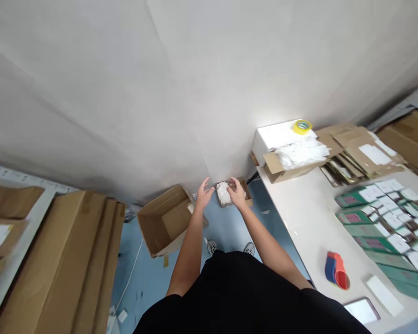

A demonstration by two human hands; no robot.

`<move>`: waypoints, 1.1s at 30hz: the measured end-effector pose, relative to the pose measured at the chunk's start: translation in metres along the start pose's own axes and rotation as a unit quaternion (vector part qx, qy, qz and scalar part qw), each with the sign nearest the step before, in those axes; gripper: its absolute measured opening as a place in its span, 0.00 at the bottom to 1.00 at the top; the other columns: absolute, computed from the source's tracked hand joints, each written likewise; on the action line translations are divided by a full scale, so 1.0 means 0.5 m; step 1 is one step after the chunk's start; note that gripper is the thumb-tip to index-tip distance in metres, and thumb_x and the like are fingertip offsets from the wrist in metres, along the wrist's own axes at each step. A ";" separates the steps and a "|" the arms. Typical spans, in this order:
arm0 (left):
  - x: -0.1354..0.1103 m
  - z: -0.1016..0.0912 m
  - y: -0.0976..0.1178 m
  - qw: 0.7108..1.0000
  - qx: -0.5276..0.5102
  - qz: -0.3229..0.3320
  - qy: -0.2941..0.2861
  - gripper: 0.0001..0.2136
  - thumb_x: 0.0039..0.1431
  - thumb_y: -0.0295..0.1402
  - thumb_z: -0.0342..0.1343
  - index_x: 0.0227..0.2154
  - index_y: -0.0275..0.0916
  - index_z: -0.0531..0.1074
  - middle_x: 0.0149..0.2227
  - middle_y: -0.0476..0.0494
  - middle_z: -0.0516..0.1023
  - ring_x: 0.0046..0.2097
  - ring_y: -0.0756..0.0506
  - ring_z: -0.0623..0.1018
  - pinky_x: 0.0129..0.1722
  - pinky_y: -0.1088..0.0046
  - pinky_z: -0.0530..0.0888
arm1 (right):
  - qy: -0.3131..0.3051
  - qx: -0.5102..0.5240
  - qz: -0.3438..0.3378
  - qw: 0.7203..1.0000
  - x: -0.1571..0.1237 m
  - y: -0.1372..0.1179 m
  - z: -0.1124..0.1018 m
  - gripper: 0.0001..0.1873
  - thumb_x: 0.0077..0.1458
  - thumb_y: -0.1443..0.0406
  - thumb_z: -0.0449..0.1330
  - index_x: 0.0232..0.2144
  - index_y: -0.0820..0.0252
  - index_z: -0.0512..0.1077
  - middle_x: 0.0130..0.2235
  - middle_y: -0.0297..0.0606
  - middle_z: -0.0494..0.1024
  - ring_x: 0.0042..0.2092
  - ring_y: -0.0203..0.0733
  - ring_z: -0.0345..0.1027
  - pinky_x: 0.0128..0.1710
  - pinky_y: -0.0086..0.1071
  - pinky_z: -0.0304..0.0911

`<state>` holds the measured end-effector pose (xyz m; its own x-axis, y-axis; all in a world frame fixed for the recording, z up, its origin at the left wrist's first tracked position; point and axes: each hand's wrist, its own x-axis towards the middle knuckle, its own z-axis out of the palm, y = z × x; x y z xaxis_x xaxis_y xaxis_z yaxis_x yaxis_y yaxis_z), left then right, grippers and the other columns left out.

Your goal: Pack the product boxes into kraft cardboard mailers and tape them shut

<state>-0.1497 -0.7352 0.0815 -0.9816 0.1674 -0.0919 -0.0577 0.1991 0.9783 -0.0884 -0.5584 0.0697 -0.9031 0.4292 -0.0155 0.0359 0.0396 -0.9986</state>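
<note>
"Well, how do the left hand (204, 197) and the right hand (237, 197) stand?"

"Apart, fingers parted and loosely curved."

"And the small container (225, 204)?"

"On the blue floor (226, 227) near the wall (202, 93), its white contents (224, 192) showing between the hands; whether the right hand touches it, I can't tell."

"Any room?"

"A strip of floor reaches back to the shoes (212, 246), between the rim of the open carton (156, 228) and the edge of the surface (310, 218)."
</note>
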 end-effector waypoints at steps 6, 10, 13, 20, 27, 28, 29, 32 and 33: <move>0.004 0.272 0.079 0.991 -0.007 0.049 -0.122 0.29 0.59 0.36 0.64 0.63 0.45 0.70 0.67 0.38 0.68 0.68 0.35 0.67 0.63 0.56 0.71 | 0.137 0.015 0.004 0.990 -0.017 0.002 -0.258 0.31 0.52 0.59 0.62 0.59 0.51 0.71 0.58 0.43 0.76 0.53 0.49 0.72 0.49 0.41 0.72; -0.024 0.454 0.122 0.973 -0.011 0.079 -0.218 0.29 0.59 0.39 0.64 0.63 0.45 0.69 0.67 0.38 0.68 0.68 0.35 0.67 0.64 0.56 0.70 | 0.234 0.021 0.009 0.972 -0.055 0.002 -0.438 0.31 0.52 0.59 0.62 0.60 0.50 0.70 0.59 0.44 0.75 0.54 0.50 0.71 0.48 0.42 0.72; -0.050 0.576 0.150 0.954 -0.010 0.087 -0.286 0.29 0.59 0.39 0.64 0.64 0.44 0.69 0.65 0.37 0.70 0.68 0.35 0.67 0.64 0.55 0.70 | 0.305 0.017 0.012 0.952 -0.096 0.001 -0.557 0.32 0.52 0.59 0.62 0.60 0.50 0.70 0.60 0.45 0.74 0.55 0.51 0.71 0.49 0.43 0.72; -0.084 0.806 0.180 0.900 -0.014 0.093 -0.425 0.29 0.58 0.38 0.65 0.63 0.44 0.70 0.65 0.36 0.70 0.67 0.34 0.68 0.63 0.54 0.70 | 0.455 0.017 0.037 0.889 -0.179 0.012 -0.748 0.33 0.53 0.59 0.61 0.62 0.52 0.69 0.61 0.47 0.74 0.56 0.53 0.71 0.51 0.46 0.71; -0.078 0.972 0.186 0.838 -0.011 0.073 -0.541 0.28 0.59 0.38 0.64 0.63 0.46 0.70 0.67 0.37 0.68 0.68 0.35 0.67 0.62 0.54 0.71 | 0.555 0.003 0.079 0.828 -0.201 0.016 -0.833 0.33 0.53 0.59 0.61 0.62 0.52 0.68 0.61 0.47 0.74 0.57 0.53 0.70 0.53 0.47 0.70; -0.072 0.990 0.188 0.831 -0.011 0.067 -0.553 0.28 0.59 0.38 0.64 0.63 0.45 0.69 0.67 0.37 0.68 0.68 0.35 0.67 0.63 0.54 0.71 | 0.562 0.002 0.084 0.823 -0.195 0.014 -0.839 0.33 0.53 0.59 0.61 0.62 0.53 0.68 0.62 0.47 0.73 0.58 0.53 0.70 0.54 0.46 0.70; -0.064 1.006 0.191 0.825 -0.010 0.061 -0.562 0.28 0.59 0.38 0.64 0.62 0.45 0.69 0.67 0.36 0.68 0.67 0.35 0.68 0.63 0.54 0.71 | 0.569 0.000 0.088 0.817 -0.188 0.013 -0.843 0.33 0.54 0.59 0.61 0.63 0.53 0.68 0.62 0.47 0.73 0.58 0.53 0.70 0.54 0.46 0.69; -0.036 1.049 0.198 0.809 -0.007 0.049 -0.585 0.27 0.59 0.36 0.64 0.62 0.45 0.70 0.66 0.36 0.69 0.67 0.36 0.69 0.63 0.54 0.70 | 0.590 -0.006 0.095 0.801 -0.158 0.013 -0.854 0.33 0.54 0.59 0.60 0.62 0.53 0.68 0.63 0.46 0.72 0.58 0.52 0.70 0.54 0.46 0.70; -0.026 1.061 0.199 0.805 -0.006 0.047 -0.591 0.27 0.59 0.36 0.64 0.62 0.45 0.70 0.66 0.36 0.69 0.67 0.36 0.69 0.63 0.54 0.70 | 0.597 -0.008 0.097 0.797 -0.147 0.014 -0.857 0.33 0.54 0.59 0.60 0.62 0.53 0.68 0.63 0.46 0.72 0.58 0.52 0.70 0.54 0.46 0.70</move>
<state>-0.0464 -0.2052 0.0814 -0.1225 0.9849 -0.1221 -0.0019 0.1228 0.9924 0.1616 -0.2029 0.0859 0.1691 0.9806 -0.0995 0.1390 -0.1237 -0.9825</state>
